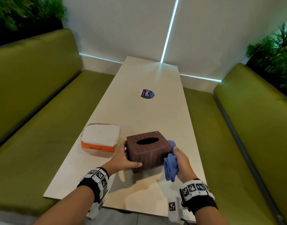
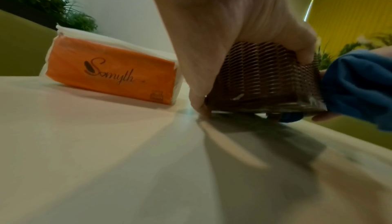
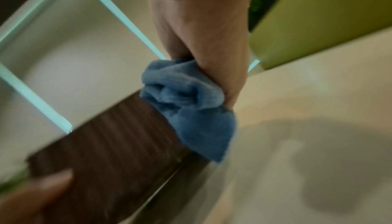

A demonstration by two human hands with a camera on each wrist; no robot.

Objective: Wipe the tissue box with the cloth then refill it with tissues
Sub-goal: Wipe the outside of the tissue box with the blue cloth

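Observation:
A brown woven tissue box [image 1: 148, 151] with an empty oval slot stands near the table's front edge. My left hand [image 1: 125, 158] grips its left side, thumb along the near face and fingers behind the far corner; the left wrist view shows the same box [image 2: 260, 80] under my palm. My right hand [image 1: 182, 161] holds a bunched blue cloth [image 1: 171, 161] against the box's right side. In the right wrist view the cloth [image 3: 191, 108] presses on the blurred box [image 3: 118, 157]. An orange pack of white tissues [image 1: 100, 138] lies left of the box, shown closer as the pack [image 2: 110, 71].
The long cream table [image 1: 139, 114] carries a round purple sticker [image 1: 146, 94] further back. Green padded benches [image 1: 33, 98] run along both sides, with plants behind them and a white wall at the far end.

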